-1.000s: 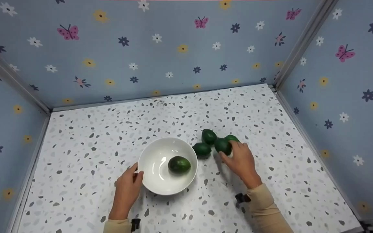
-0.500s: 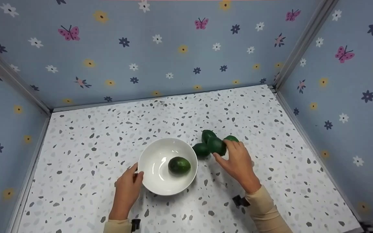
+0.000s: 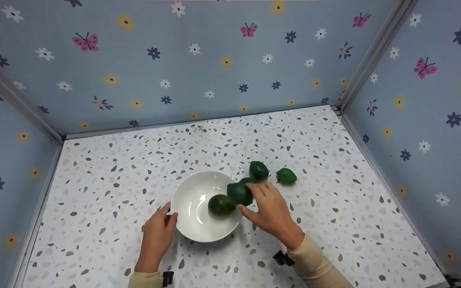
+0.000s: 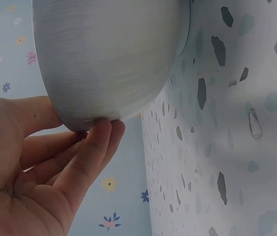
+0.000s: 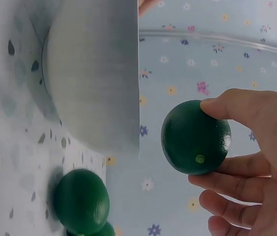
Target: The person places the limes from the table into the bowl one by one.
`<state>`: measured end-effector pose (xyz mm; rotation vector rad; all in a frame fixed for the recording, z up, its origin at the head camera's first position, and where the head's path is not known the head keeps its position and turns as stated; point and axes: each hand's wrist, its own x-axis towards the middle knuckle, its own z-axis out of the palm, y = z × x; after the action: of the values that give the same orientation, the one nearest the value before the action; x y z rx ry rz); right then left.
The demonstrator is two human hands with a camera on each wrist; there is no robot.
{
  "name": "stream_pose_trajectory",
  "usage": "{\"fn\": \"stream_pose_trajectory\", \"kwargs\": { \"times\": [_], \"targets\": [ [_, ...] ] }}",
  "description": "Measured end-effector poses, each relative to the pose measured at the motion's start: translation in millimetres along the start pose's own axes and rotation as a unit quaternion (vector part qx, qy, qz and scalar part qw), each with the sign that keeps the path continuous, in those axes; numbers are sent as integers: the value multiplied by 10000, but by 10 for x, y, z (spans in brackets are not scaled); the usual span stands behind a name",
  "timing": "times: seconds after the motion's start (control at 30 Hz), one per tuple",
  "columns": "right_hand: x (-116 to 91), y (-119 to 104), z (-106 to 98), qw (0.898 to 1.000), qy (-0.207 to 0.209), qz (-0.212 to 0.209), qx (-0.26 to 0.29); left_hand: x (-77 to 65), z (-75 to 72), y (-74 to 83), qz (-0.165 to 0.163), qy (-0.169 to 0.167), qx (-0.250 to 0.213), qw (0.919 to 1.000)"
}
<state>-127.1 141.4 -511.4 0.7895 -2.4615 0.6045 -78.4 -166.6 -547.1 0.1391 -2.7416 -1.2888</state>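
Note:
My right hand (image 3: 271,210) pinches a dark green avocado (image 3: 239,194) between thumb and fingers, over the right rim of a white bowl (image 3: 190,214). In the right wrist view this avocado (image 5: 193,140) is held level with the rim, apart from the bowl wall (image 5: 96,73). Another avocado (image 3: 219,206) lies inside the bowl. My left hand (image 3: 157,232) grips the bowl's left edge, its fingers against the outer wall in the left wrist view. Behind the bowl's right side, one avocado (image 3: 259,171) lies on the table, and one (image 3: 247,180) is mostly hidden by the held one.
A smaller, brighter green lime-like fruit (image 3: 286,176) lies apart on the right. The speckled white table (image 3: 114,180) is bounded by blue patterned panels (image 3: 206,72) at the back and both sides.
My right hand has lifted the avocado from the group and carried it left to above the bowl's rim, uncovering the lime-like fruit. The left hand and bowl have stayed put.

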Motion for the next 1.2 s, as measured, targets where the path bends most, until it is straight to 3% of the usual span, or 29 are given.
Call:
{"fn": "stream_pose_trajectory", "kwargs": {
  "times": [0.23, 0.5, 0.77, 1.2],
  "targets": [
    [-44, -162, 102, 9988, -417, -220, 89, 2, 1, -5, -31, 2, -20, 10000],
    [-117, -251, 224, 9972, -559, -505, -23, 13, 1, -8, -129, -13, -12, 9999],
    [-161, -286, 279, 9954, -771, -498, -273, 22, 6, -10, -142, -29, -3, 9999],
    [-143, -219, 257, 9972, -421, -597, -179, 22, 3, -28, 11, 28, -45, 10000]
  ]
}}
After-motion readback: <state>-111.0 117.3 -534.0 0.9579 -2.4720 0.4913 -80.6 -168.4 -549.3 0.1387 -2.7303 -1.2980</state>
